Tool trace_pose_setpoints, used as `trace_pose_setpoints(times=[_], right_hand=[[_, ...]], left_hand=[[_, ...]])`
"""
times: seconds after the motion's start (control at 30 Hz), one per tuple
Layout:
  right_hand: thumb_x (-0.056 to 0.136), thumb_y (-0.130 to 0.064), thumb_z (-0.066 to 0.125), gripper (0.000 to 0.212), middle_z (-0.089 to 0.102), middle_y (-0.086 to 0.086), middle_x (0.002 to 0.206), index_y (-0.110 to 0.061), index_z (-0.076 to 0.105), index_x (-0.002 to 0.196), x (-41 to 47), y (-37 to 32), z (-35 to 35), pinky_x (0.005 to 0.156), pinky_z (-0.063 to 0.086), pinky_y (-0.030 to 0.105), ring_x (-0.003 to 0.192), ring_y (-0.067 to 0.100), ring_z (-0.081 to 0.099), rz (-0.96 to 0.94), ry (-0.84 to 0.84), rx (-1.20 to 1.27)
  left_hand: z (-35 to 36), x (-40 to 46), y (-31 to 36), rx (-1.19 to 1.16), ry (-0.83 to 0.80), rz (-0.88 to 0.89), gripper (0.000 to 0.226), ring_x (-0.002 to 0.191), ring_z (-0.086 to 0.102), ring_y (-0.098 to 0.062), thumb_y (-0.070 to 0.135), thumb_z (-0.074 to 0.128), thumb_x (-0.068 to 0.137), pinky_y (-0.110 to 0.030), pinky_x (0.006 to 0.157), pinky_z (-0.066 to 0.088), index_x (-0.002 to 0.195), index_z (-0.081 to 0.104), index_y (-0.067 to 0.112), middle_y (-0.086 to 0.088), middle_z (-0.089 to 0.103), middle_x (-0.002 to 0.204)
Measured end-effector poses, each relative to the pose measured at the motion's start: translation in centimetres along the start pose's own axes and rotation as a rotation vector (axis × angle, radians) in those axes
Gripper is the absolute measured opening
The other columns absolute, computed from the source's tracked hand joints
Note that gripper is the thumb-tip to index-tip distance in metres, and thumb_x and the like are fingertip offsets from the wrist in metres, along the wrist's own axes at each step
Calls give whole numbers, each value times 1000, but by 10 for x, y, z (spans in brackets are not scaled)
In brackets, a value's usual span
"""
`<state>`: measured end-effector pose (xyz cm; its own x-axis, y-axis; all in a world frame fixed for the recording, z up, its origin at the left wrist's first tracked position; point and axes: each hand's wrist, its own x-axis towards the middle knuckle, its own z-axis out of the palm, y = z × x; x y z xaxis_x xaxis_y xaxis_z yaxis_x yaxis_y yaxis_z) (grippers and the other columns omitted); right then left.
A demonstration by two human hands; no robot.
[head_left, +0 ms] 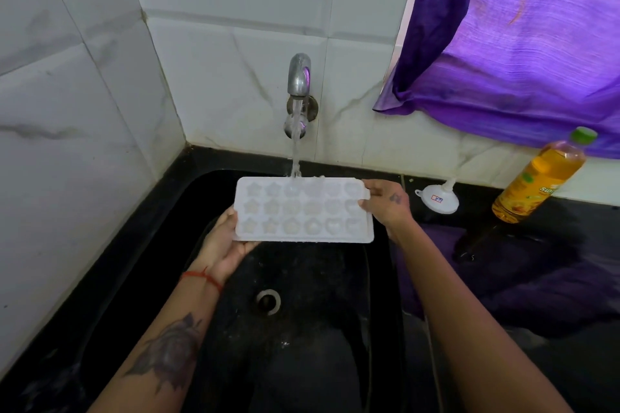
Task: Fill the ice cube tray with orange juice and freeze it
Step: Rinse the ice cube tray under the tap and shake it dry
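A black sink (141, 278) lies below both hands. Between the hands, a white ice cube tray (302, 209) is held level under water running from the tap (299, 75). The left hand (224, 245) grips its near left corner; the right hand (385, 203) pinches its right end. Beyond the right hand stand a juice bottle (540, 178) and a small white funnel (437, 199).

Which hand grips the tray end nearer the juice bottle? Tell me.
The right hand, pinching the ice cube tray at its right end, beside the funnel and juice bottle; the left hand holds the far end.
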<state>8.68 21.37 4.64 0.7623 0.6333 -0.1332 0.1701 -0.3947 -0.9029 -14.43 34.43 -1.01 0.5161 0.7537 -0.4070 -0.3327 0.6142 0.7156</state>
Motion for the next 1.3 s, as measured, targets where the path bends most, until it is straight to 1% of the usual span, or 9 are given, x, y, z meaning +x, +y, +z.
trace_pose_setpoints(times=[0.1,0.33,0.5,0.63,0.73,0.9,1.07,1.2,1.3], right_hand=[[76,9,63,40,68,9,109,-9,66,112,8,17,-17,89,52,33,96,21,63,60,85,12],[77,10,61,41,68,8,109,-9,65,113,18,51,-33,82,49,26,90,16,59,172,212,-6],[76,9,63,39,68,8,108,-11,67,109,14,55,-13,85,53,32,93,19,62,191,125,-26],[74,5,68,37,70,6,105,-12,69,106,10,41,14,76,48,24,90,17,62,98,1,-51],[75,1,70,35,69,8,108,-10,68,109,11,27,35,81,50,26,97,20,64,44,-90,-69],[83,-18,68,31,67,11,112,-6,66,111,18,8,63,82,48,26,104,25,62,-19,-234,-212],[86,-35,62,41,65,12,117,-7,63,115,41,-28,84,98,47,34,110,27,60,-47,-118,-173],[83,-46,63,58,57,3,115,-6,51,124,67,-77,102,91,46,29,103,22,57,-17,-76,42],[78,-57,63,66,60,5,108,-6,48,118,86,-109,114,86,52,33,97,26,62,14,-93,22]], left_hand=[[27,2,-8,51,-59,-14,26,102,65,-24,23,37,101,-41,72,60,120,55,21,-6,67,112],[52,0,-22,237,-107,-96,22,98,66,-28,31,37,100,-50,73,57,106,58,35,-2,68,108],[28,-1,-19,211,-16,-53,24,97,63,-22,24,37,100,-42,62,57,111,57,33,1,65,109],[-6,-2,-15,130,105,-46,26,94,62,-24,24,36,100,-46,67,52,122,50,25,-4,62,111],[-28,-5,-9,94,199,-14,27,96,61,-27,25,35,101,-49,70,50,124,49,25,-5,61,112],[-52,-7,3,105,272,66,26,98,60,-26,25,33,101,-48,72,50,121,50,25,-3,60,114],[-55,-4,6,115,305,94,27,94,61,-23,26,33,101,-43,64,52,123,50,23,-4,60,112],[-55,-3,1,158,305,94,36,105,58,-28,26,32,101,-44,66,52,135,45,22,-7,58,121],[-51,-3,-3,154,312,89,35,104,58,-28,25,33,101,-44,64,52,134,45,22,-7,57,121]])
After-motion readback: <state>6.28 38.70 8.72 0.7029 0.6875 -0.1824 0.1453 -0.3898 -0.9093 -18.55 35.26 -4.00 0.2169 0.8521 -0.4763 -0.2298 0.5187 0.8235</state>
